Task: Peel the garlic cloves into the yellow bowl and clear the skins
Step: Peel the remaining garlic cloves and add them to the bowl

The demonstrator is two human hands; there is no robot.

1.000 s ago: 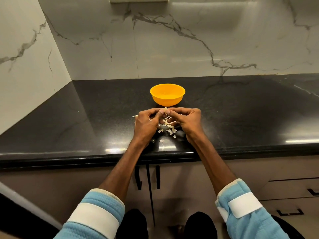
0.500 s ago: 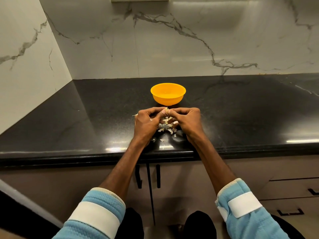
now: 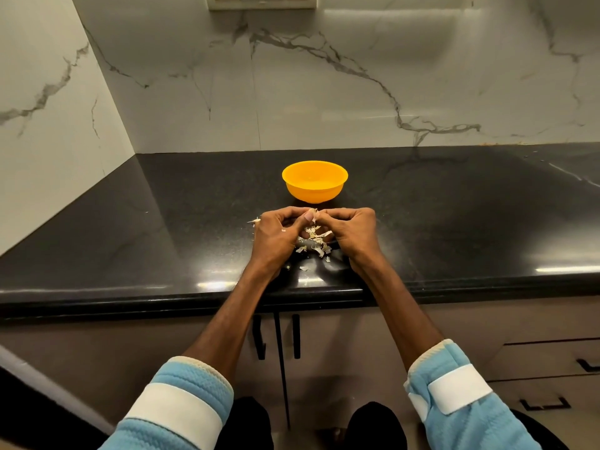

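Both hands were curled in tight, fingertips meeting in the middle. The left hand [image 3: 279, 235] and right hand [image 3: 352, 232] were together pinching a small pale garlic clove [image 3: 313, 212], mostly hidden by the fingers. Right under that pinch, between the two palms, a loose pile of skins [image 3: 316, 243] lay on the black countertop [image 3: 162, 222], with a few flakes a bit nearer the person. One stray sliver [image 3: 254, 220] poked out just beside the left hand's outer edge. The yellow bowl [image 3: 314, 181] sat just beyond the pinch, upright, touching neither hand — couldn't tell whether any cloves were in it.
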